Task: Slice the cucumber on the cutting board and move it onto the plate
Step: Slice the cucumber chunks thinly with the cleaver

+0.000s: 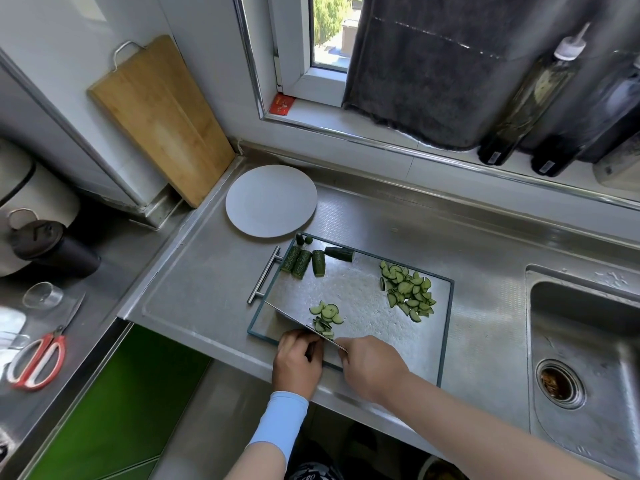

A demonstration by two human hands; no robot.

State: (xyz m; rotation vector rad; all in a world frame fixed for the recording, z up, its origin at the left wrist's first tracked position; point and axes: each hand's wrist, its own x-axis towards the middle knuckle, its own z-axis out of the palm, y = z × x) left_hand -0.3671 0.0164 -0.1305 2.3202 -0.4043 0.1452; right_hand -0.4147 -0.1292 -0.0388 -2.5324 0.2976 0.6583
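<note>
The right hand (372, 367) is gripping the handle of the knife (291, 318), and the blade is slanting across the near left corner of the cutting board (360, 292). The left hand (298, 363) is curling its fingers over a dark cucumber piece (311, 351), mostly hidden, beside the blade. Fresh slices (327, 317) are lying at the blade's far side. A larger pile (410, 292) is sitting toward the board's right edge, uncut chunks (308, 263) are lining its far left corner, and the plate (272, 200) is resting just beyond.
</note>
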